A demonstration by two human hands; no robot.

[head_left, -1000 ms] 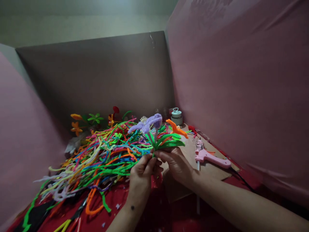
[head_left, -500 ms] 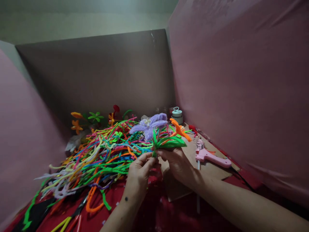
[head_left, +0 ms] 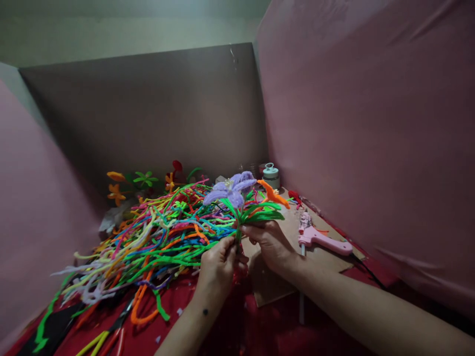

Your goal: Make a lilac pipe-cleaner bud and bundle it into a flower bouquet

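Note:
A pipe-cleaner flower with fuzzy purple petals, a pale centre and green leaves stands upright between my hands. My left hand is closed around the lower part of its green stem. Just above, my right hand pinches the stem where the leaves spread out to the right. An orange pipe-cleaner bloom shows beside the purple one, above my right hand; whether it joins the same stem I cannot tell. My fingers partly hide the stem.
A large heap of coloured pipe cleaners covers the left. Several finished flowers stand behind it. A pink glue gun rests on cardboard at right, near a mint-lidded jar. Scissors lie front left on red cloth.
My left hand has slid slightly down the stem, and more stem shows. The leaves are spread wider, with one now pointing left, and the purple bloom has turned slightly.

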